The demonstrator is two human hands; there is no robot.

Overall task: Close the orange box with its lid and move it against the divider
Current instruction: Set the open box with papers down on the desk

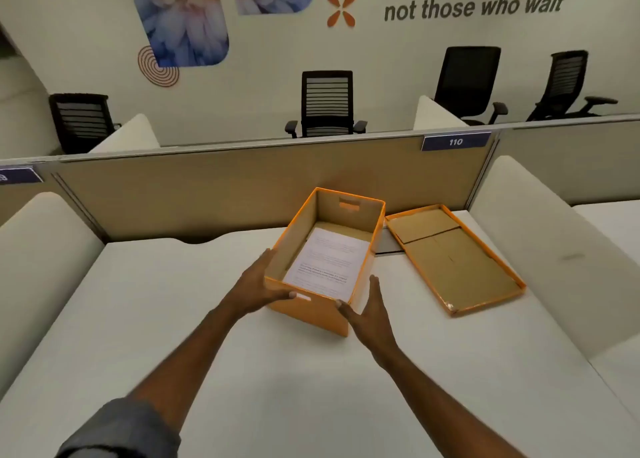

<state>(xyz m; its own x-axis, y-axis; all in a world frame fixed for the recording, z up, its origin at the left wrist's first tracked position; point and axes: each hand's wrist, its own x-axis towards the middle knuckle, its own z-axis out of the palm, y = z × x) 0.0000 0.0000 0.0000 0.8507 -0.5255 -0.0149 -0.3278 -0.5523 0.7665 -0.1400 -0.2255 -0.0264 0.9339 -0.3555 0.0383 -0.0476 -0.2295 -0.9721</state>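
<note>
Arms outstretched; left hand (258,289) and right hand (371,314) press orange box (311,314) sides, each grip wide.

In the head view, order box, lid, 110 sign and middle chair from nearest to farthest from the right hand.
1. Box, touched by the right hand.
2. Lid, on the desk to its right.
3. 110 sign, on the divider.
4. Middle chair, behind the divider.
</note>
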